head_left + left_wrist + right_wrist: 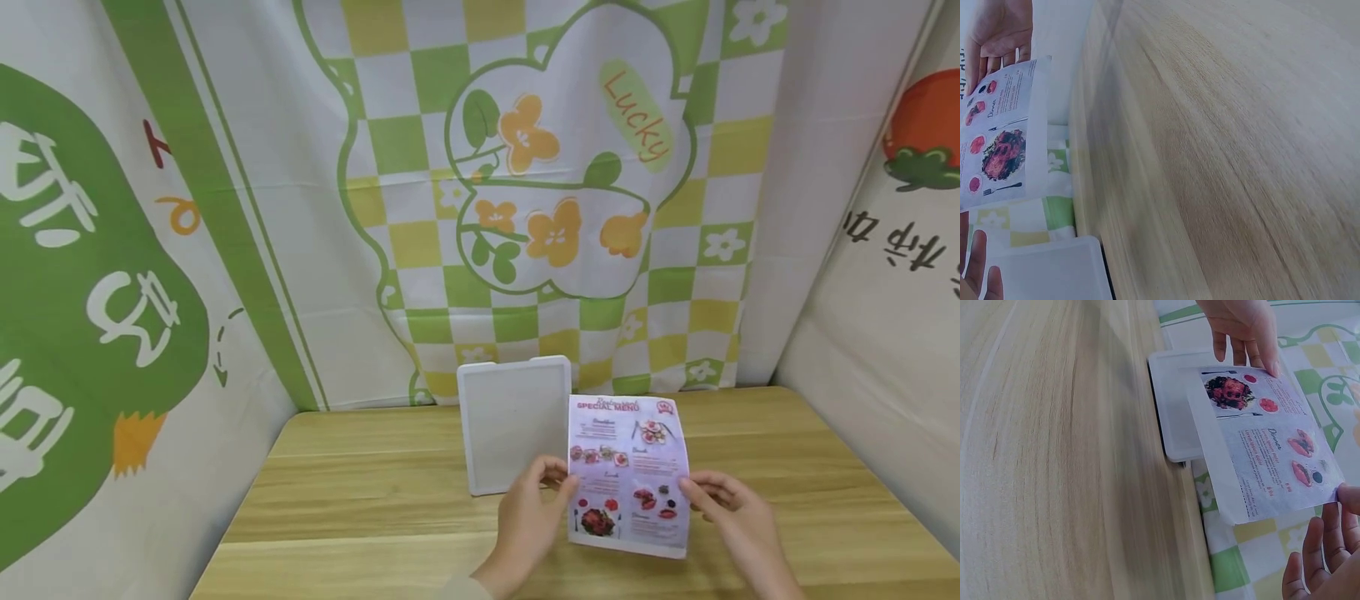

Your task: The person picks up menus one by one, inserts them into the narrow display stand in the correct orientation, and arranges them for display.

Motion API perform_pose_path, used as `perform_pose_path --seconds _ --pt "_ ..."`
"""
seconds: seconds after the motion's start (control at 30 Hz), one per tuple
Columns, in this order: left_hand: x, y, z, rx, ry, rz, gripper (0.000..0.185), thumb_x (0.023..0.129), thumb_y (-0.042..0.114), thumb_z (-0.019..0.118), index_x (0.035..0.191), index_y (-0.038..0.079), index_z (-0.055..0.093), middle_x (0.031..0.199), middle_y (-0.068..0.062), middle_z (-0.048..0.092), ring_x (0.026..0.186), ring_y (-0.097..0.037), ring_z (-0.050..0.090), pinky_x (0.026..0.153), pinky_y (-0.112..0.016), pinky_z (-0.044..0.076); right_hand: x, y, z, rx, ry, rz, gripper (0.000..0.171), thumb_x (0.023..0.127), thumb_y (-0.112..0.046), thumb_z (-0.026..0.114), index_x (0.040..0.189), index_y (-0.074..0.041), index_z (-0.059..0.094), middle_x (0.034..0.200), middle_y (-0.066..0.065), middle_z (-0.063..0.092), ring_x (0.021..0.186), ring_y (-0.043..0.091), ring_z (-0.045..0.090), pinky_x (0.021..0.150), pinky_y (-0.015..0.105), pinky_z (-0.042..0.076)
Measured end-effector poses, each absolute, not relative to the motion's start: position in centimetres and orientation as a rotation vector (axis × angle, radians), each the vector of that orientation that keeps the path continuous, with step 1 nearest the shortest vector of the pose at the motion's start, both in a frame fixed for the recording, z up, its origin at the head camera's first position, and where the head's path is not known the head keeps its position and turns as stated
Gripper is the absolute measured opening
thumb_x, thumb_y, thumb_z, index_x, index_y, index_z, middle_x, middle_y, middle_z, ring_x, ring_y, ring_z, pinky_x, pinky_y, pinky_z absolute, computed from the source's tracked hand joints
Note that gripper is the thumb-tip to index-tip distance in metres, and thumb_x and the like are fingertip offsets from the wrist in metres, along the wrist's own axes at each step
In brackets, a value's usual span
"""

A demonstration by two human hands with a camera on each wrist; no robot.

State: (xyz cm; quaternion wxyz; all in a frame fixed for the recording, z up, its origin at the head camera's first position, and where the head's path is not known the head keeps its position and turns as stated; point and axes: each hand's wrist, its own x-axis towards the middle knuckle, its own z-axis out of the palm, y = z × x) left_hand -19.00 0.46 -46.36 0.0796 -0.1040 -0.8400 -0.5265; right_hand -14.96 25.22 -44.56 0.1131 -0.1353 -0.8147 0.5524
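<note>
Paper menu [628, 475] hiding white tray's [510, 425] corner

Menu sheet [628, 475] headed "SPECIAL MENU" (small print unreadable); backdrop cloth [637, 112] reads "Lucky".

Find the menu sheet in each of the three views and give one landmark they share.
Head: the menu sheet is low and centre-right, held between the left hand and right hand.
Left wrist: the menu sheet is at the left edge.
Right wrist: the menu sheet is right of centre.
Shared landmark: the white frame behind the sheet.
</note>
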Motion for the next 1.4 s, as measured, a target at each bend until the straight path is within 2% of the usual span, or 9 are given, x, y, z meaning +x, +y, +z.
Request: perform_pose_path --seconds 0.37,0.6,0.87,1.13,1.4 --pt "-18.1 -2.1 -45.6 -0.328 -2.530 -1.570 0.016 0.093 0.039 0.068 0.099 0.024 0.065 0.088 0.017 0.063 0.081 -0.005 0.058 0.070 -0.029 0.046 -15.5 23.4 -43.5 -0.318 -2.485 1.711 0.037 0.091 -0.031 0.074 0.111 -0.001 0.066 0.092 -0.001 0.070 0.083 0.007 0.062 0.075 0.024 0.050" --pt "-17.9 -3.7 -45.2 -0.318 -2.525 -1.532 0.018 0.093 0.041 0.067 0.099 0.024 0.067 0.090 0.015 0.064 0.086 -0.007 0.060 0.071 -0.028 0.046 -15.7 22.3 -42.9 -0.243 -2.444 1.736 0.033 0.090 -0.027 0.075 0.108 0.000 0.067 0.090 0.000 0.070 0.082 0.006 0.063 0.076 0.023 0.051" --pt "-18.2 -5.2 -44.4 -0.274 -2.507 -1.489 0.019 0.093 0.041 0.067 0.099 0.022 0.069 0.089 0.013 0.064 0.085 -0.009 0.059 0.068 -0.026 0.047 -16.4 20.5 -42.4 -0.179 -2.412 1.773 0.037 0.089 -0.022 0.076 0.116 0.002 0.066 0.094 0.004 0.071 0.084 0.006 0.064 0.079 0.022 0.051" --pt "-18.5 -6.5 -43.5 -0.247 -2.470 -1.413 0.021 0.093 0.039 0.067 0.102 0.021 0.069 0.088 0.015 0.066 0.084 -0.007 0.060 0.074 -0.030 0.050 -17.5 18.8 -41.4 -0.127 -2.385 1.773 0.035 0.088 -0.023 0.077 0.112 0.001 0.068 0.092 0.004 0.070 0.083 0.008 0.064 0.079 0.023 0.051" --pt "-19.2 -7.5 -42.3 -0.234 -2.443 -1.369 0.019 0.092 0.033 0.070 0.105 0.020 0.069 0.087 0.013 0.066 0.081 -0.009 0.060 0.065 -0.025 0.045 -18.8 17.7 -40.1 0.012 -2.339 1.734 0.033 0.088 -0.019 0.077 0.111 0.002 0.068 0.092 0.006 0.071 0.082 0.008 0.064 0.079 0.022 0.050"
